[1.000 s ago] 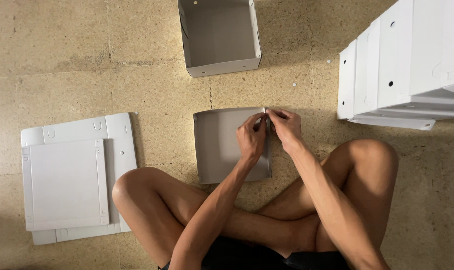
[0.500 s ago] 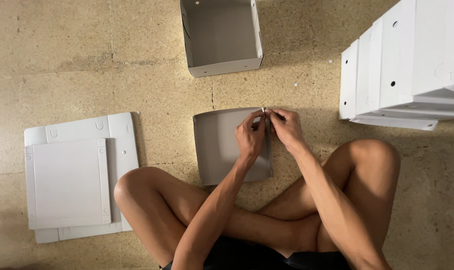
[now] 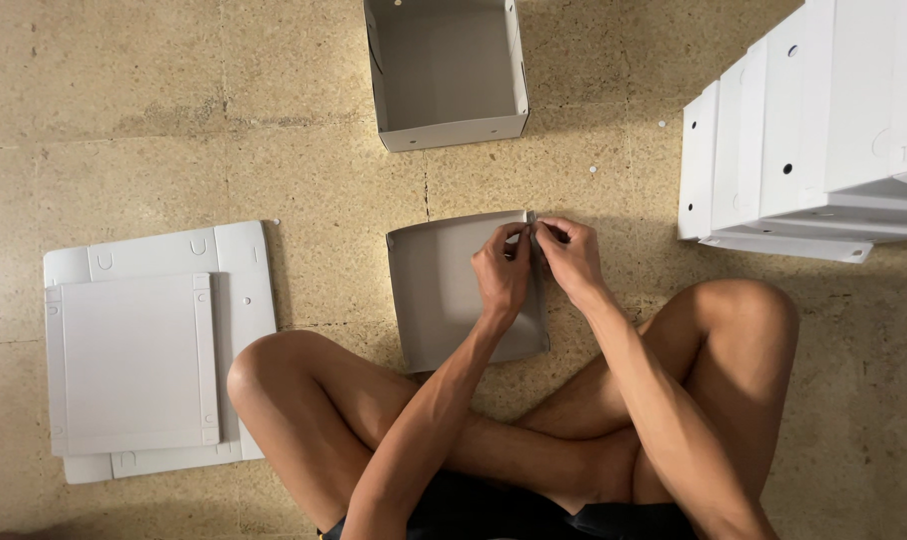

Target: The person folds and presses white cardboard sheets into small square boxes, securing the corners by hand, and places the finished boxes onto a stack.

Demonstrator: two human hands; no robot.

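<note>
1. A half-folded grey cardboard box (image 3: 444, 290) lay on the speckled floor (image 3: 174, 120) at the centre of the frame, just ahead of the person's crossed legs.
2. The left hand (image 3: 502, 272) pinched the box's upper right corner, fingers closed narrowly on the cardboard edge.
3. The right hand (image 3: 571, 255) gripped the same corner from the right side, touching the left hand, fingers likewise closed on the flap.
4. An assembled open box (image 3: 449, 125) stood at the top centre of the frame, well apart from the hands.
5. A stack of flat white cardboard sheets (image 3: 144, 350) lay at the left of the frame.
6. A row of finished white boxes (image 3: 804, 130) filled the upper right.
</note>
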